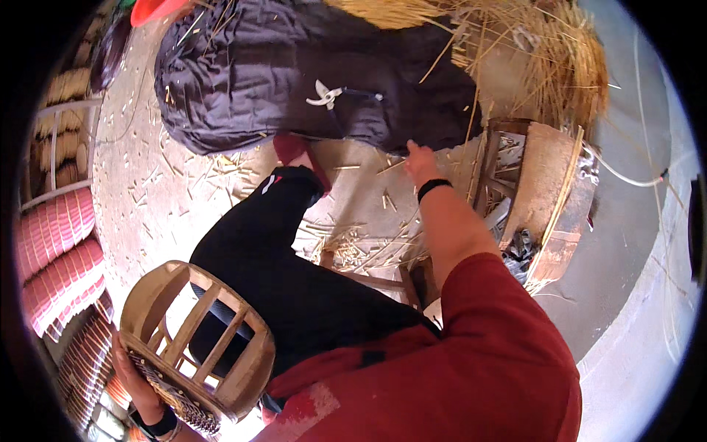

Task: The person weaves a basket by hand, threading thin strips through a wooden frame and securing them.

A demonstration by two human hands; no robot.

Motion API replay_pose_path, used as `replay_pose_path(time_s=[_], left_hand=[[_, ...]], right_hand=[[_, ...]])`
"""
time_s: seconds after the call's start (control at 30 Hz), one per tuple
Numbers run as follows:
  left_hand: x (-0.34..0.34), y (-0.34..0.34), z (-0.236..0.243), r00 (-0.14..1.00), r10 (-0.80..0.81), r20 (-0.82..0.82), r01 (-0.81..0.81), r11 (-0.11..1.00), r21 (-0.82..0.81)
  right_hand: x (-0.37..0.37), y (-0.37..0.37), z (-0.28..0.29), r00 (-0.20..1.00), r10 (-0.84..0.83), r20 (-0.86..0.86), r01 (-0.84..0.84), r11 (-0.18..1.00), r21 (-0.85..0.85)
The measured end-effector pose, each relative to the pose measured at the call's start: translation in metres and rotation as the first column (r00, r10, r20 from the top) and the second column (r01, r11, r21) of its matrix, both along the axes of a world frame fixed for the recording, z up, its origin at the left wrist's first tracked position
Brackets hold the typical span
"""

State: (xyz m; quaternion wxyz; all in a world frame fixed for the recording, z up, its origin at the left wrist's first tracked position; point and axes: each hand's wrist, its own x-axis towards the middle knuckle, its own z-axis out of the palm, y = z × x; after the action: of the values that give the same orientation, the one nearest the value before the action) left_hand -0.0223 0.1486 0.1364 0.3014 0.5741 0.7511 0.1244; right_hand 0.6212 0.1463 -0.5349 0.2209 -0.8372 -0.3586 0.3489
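At lower left, my left hand (134, 376) grips the outer side of a curved wooden slatted piece (211, 324), with woven, patterned material along its side. The piece sits beside my black-clad leg. My right hand (421, 162) reaches to the lower edge of a crumpled dark cloth (221, 81), index finger extended and other fingers partly bent, with nothing visibly held. On the cloth lie pruning shears (328, 96) with pale heads and dark handles, left of and above my right hand.
Loose straw (545, 66) heaps at upper right above a worn wooden bench (545, 184). Cut straw pieces litter the floor (140, 199). A red basin (155, 9) is at top left. Striped bundles (62, 272) and a rack (62, 144) line the left. A pale cord (626, 173) runs at right.
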Motion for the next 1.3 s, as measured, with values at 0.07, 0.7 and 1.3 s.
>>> replay_pose_path(time_s=[0.07, 0.7, 1.3], left_hand=[[0.012, 0.002, 0.005, 0.994, 0.030, 0.101, -0.023, 0.997, -0.067], [0.067, 0.018, -0.003, 0.997, 0.054, -0.063, -0.049, 0.996, 0.074], [0.032, -0.004, 0.008, 0.962, 0.193, -0.194, -0.181, 0.980, 0.080]], right_hand=[[0.003, 0.010, 0.005, 0.871, -0.379, -0.312, 0.337, 0.924, -0.181], [0.121, 0.047, 0.031, 0.988, 0.120, -0.099, -0.137, 0.974, -0.181], [0.071, 0.283, 0.278, 0.910, -0.102, -0.401, 0.025, 0.981, -0.192]])
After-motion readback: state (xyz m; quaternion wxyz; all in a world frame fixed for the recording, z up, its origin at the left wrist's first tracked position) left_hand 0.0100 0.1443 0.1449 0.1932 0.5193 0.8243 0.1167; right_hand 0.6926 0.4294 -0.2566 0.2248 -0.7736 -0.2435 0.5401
